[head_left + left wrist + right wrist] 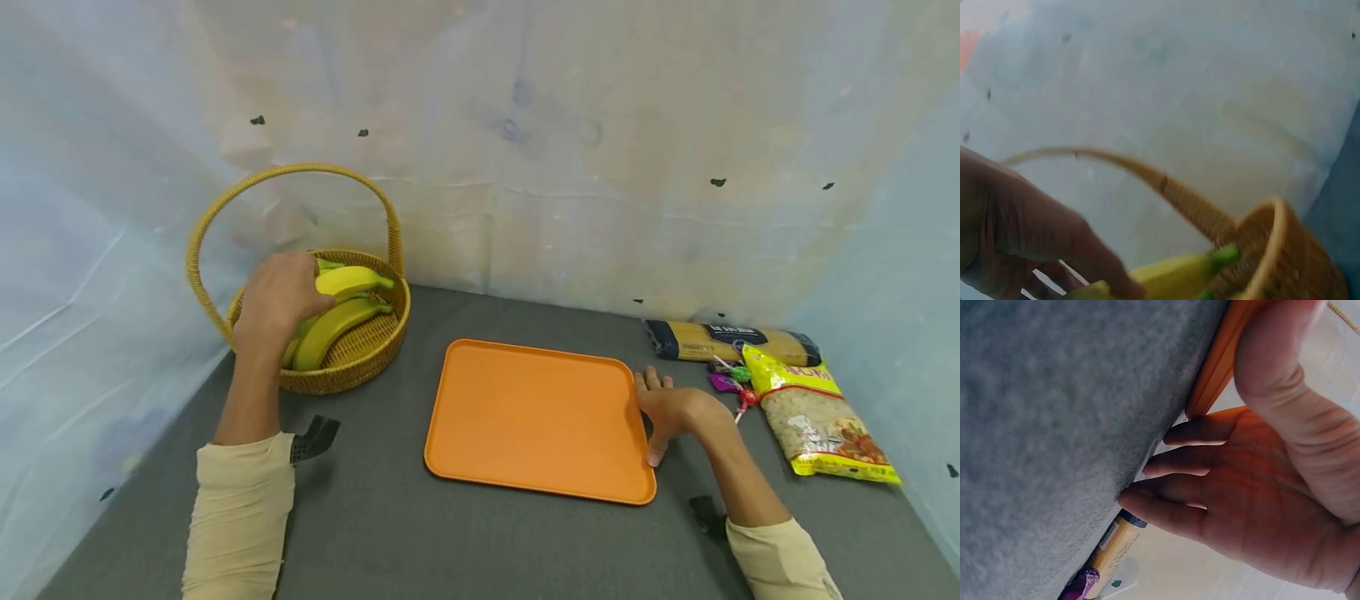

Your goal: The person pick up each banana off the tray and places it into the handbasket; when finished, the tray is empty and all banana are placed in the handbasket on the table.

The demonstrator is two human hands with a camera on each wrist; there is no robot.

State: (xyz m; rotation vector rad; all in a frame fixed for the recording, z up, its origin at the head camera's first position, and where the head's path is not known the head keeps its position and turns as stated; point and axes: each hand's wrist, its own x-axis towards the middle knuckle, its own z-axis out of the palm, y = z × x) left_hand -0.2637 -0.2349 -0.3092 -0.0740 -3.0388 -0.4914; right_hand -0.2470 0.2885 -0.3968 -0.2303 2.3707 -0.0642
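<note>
A woven basket (345, 381) with a tall arched handle stands at the left and holds several yellow bananas (341, 327). Reaching in from above, my left hand (276, 292) grips a banana (1175, 275) with the thumb along its near side; the other fingers are partly hidden behind it. At the centre lies a flat orange tray (536, 417). My right hand (675, 408) rests at its right edge, thumb at the near corner and fingers extended. In the right wrist view the straight fingers (1175, 459) point down to the table beside the tray's rim (1222, 362).
At the back right lies a pack of spaghetti (690, 342). In front of it are several wrapped lollipops (724, 382) and a yellow bag of grain-like food (817, 421). Translucent sheeting (525, 167) rises behind the grey table (450, 542) and along both sides.
</note>
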